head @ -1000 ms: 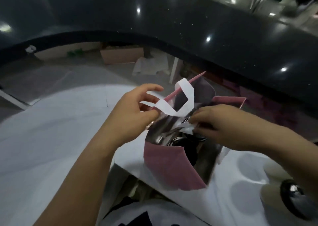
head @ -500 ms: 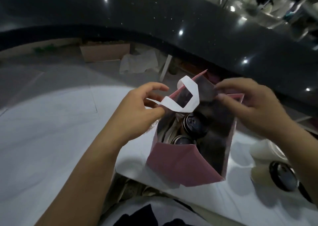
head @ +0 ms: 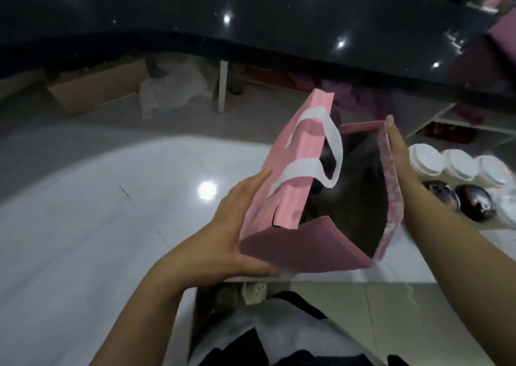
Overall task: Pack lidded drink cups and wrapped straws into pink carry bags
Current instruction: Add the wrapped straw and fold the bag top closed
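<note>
A pink carry bag (head: 296, 153) with white handles (head: 332, 148) stands open in the middle, tilted to the left, its lower corner over the white counter edge. My left hand (head: 234, 234) lies flat against the bag's left wall and lower corner. My right hand (head: 402, 153) presses flat on the bag's right wall. Dark cup lids show dimly inside the bag (head: 326, 156). Loose cups stand to the right: several with white lids (head: 427, 159) and two with dark dome lids (head: 474, 201).
A white counter (head: 418, 270) carries the bag and cups. A glossy white floor (head: 97, 212) spreads on the left. A black curved countertop (head: 251, 22) runs across the back, with a cardboard box (head: 97, 86) and white plastic (head: 173, 86) beneath it.
My left hand let go of the white handle and dropped to the bag's left side. My right hand moved to the right wall. The bag now tilts left between both palms.
</note>
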A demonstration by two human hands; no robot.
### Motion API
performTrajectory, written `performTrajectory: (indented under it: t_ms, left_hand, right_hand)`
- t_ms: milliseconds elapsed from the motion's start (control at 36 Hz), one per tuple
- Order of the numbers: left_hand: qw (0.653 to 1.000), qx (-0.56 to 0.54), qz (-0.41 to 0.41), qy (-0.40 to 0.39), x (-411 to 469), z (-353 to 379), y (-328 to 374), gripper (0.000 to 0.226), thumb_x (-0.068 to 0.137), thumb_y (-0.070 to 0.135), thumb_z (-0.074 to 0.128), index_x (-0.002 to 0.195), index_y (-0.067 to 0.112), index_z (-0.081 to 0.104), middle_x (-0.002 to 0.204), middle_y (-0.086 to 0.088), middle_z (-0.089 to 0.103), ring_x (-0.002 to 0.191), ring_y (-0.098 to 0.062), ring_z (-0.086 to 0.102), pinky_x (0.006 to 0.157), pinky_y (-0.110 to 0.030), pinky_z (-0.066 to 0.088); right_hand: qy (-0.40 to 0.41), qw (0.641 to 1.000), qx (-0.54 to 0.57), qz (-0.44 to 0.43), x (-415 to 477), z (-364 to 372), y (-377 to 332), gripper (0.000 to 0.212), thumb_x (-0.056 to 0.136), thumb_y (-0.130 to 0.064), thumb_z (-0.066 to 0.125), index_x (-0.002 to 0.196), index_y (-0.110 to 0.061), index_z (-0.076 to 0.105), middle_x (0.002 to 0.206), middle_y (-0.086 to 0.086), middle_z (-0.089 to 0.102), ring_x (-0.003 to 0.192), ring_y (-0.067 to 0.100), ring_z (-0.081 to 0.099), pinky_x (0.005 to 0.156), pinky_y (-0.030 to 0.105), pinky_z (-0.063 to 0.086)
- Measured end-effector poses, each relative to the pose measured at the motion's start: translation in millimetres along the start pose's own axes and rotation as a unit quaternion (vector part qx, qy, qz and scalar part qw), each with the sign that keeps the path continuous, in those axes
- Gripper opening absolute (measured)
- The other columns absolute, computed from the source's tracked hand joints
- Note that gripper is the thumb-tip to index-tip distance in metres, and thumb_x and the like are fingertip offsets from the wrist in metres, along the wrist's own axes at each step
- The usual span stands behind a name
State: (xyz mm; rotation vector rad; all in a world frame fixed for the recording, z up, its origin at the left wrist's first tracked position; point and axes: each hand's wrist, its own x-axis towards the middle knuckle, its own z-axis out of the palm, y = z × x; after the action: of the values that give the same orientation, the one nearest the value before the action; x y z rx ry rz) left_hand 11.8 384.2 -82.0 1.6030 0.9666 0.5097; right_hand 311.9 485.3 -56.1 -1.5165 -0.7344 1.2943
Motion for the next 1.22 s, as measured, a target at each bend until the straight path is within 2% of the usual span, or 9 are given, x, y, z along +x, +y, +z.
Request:
performTrajectory:
  t_ms: [111, 250, 389, 528, 611, 694, 972, 1111, 1222]
  left_hand:
    - [0.989, -0.026, -0.033, 0.141, 17.5, 12.3, -21.7, 0.093, 0.077, 0.038, 0.082, 0.147, 0.053, 0.022, 0.148, 0.021, 0.032, 0.134, -0.001, 0.037, 0.107, -0.033, 0.043]
    - [0.939, -0.058, -0.083, 0.329, 34.9, 17.2, -36.9, 0.067, 0.077, 0.03, 0.083, 0.13, 0.04, 0.043, 0.118, 0.003, 0.053, 0.095, -0.014, 0.059, 0.075, -0.027, 0.054]
    - [0.903, -0.058, -0.079, 0.419, 28.8, 20.4, -45.1, 0.042, 0.083, 0.036, 0.078, 0.111, 0.033, 0.047, 0.109, 0.006, 0.057, 0.103, -0.009, 0.058, 0.085, -0.029, 0.051]
    - [0.942, -0.244, -0.029, 0.229, 9.0, 2.1, -49.2, 0.073, 0.067, 0.066, 0.077, 0.129, 0.035, 0.056, 0.132, 0.009, 0.062, 0.124, -0.016, 0.058, 0.102, -0.049, 0.05]
    - [0.974, -0.185, 0.001, 0.134, -4.7, -4.1, -43.5, 0.12, 0.043, 0.077, 0.082, 0.147, 0.055, 0.025, 0.155, 0.024, 0.031, 0.143, -0.005, 0.035, 0.11, -0.039, 0.038]
    - [0.988, -0.096, 0.008, 0.121, -8.3, -1.5, -29.2, 0.139, 0.039, 0.075, 0.085, 0.147, 0.061, -0.001, 0.159, 0.033, 0.007, 0.148, 0.004, 0.015, 0.117, -0.036, 0.023]
    - [0.989, -0.008, -0.017, 0.149, 13.1, -12.3, -4.0, 0.136, 0.052, 0.049, 0.089, 0.146, 0.063, -0.009, 0.155, 0.041, 0.002, 0.147, 0.007, 0.013, 0.121, -0.039, 0.022]
    - [0.988, -0.021, -0.032, 0.148, 22.7, -24.8, 0.4, 0.132, 0.049, 0.059, 0.089, 0.144, 0.066, -0.002, 0.148, 0.046, 0.015, 0.144, 0.008, 0.02, 0.118, -0.032, 0.024]
    - [0.985, -0.006, -0.053, 0.163, 29.3, -32.2, 0.6, 0.115, 0.06, 0.049, 0.086, 0.146, 0.063, 0.011, 0.151, 0.033, 0.028, 0.144, -0.005, 0.03, 0.119, -0.043, 0.029]
  right_hand:
    - [0.079, 0.997, -0.012, -0.021, -7.6, -13.7, 14.1, 0.065, 0.098, -0.059, 0.036, 0.122, -0.007, 0.067, 0.117, 0.012, 0.072, 0.114, 0.028, 0.066, 0.102, 0.04, 0.049]
    - [0.109, 0.992, -0.001, -0.055, -29.6, -37.2, 41.5, 0.04, 0.098, -0.048, 0.043, 0.092, -0.022, 0.072, 0.089, -0.006, 0.073, 0.083, 0.012, 0.066, 0.078, 0.033, 0.047]
    - [0.094, 0.993, 0.006, -0.067, -71.1, -48.1, 65.0, 0.053, 0.1, -0.012, 0.035, 0.063, -0.024, 0.071, 0.063, -0.011, 0.066, 0.063, 0.004, 0.061, 0.068, 0.026, 0.047]
    - [-0.004, 0.992, -0.069, -0.108, -90.5, -64.9, 74.2, 0.044, 0.083, 0.013, 0.048, 0.094, -0.023, 0.07, 0.082, -0.009, 0.07, 0.081, 0.006, 0.068, 0.073, 0.023, 0.057]
    - [-0.11, 0.985, -0.089, -0.096, -87.7, -81.2, 63.6, 0.077, 0.072, 0.0, 0.06, 0.137, -0.041, 0.051, 0.136, -0.007, 0.059, 0.123, 0.014, 0.059, 0.098, 0.037, 0.052]
    - [-0.162, 0.976, -0.123, -0.079, -73.5, -93.3, 49.1, 0.1, 0.067, -0.004, 0.07, 0.147, -0.05, 0.031, 0.151, -0.008, 0.044, 0.135, 0.013, 0.048, 0.096, 0.032, 0.053]
    - [-0.352, 0.908, -0.225, -0.038, -21.1, -80.3, -2.8, 0.122, 0.053, -0.017, 0.08, 0.147, -0.06, 0.017, 0.161, -0.023, 0.019, 0.147, 0.004, 0.024, 0.116, 0.056, 0.03]
    - [-0.393, 0.884, -0.249, -0.036, 6.7, -68.1, -10.6, 0.124, 0.055, -0.02, 0.087, 0.146, -0.062, 0.014, 0.16, -0.023, 0.019, 0.148, 0.009, 0.026, 0.112, 0.05, 0.039]
    - [-0.357, 0.906, -0.221, -0.047, 18.2, -57.9, -7.9, 0.097, 0.056, -0.023, 0.091, 0.135, -0.047, 0.04, 0.148, -0.009, 0.045, 0.137, 0.012, 0.045, 0.097, 0.036, 0.052]
